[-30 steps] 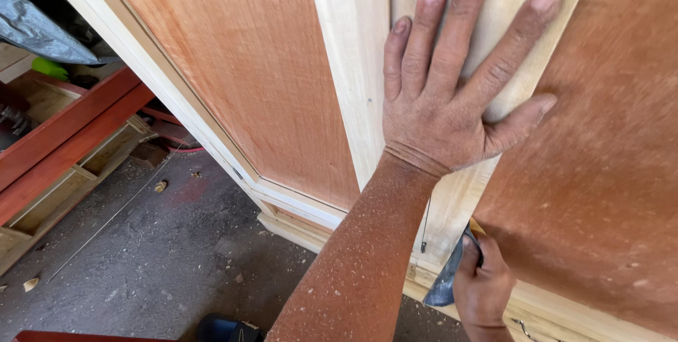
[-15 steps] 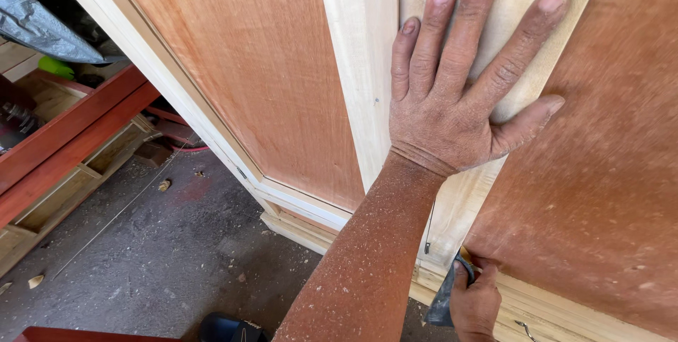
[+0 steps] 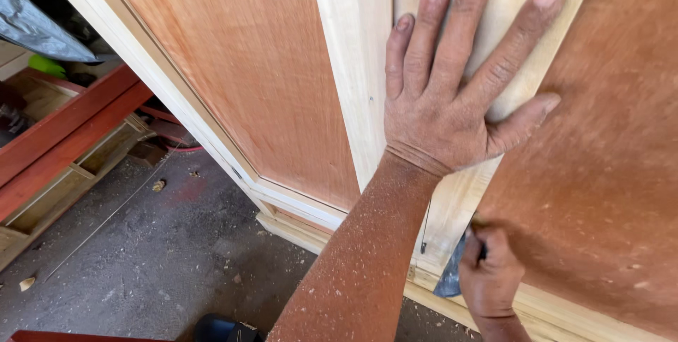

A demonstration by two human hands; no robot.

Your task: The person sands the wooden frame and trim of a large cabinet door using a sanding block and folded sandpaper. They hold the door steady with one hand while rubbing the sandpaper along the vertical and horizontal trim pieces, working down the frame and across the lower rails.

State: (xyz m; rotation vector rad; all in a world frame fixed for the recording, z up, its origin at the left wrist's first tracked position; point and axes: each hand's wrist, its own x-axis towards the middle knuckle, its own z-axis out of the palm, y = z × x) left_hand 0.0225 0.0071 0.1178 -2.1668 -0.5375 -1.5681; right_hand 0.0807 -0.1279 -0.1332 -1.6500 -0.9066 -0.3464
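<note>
The left hand is lying flat with fingers spread wide on the pale wooden stile of a door, its grip wide and holding nothing. Below that stile, the right hand is closing its grip around a folded grey piece of sandpaper, pressing it against the pale frame edge beside the reddish panel. Left of the stile, another reddish panel is sitting within light moulding. Further left of the stile, red-painted timber is lying above the dusty floor.
</note>
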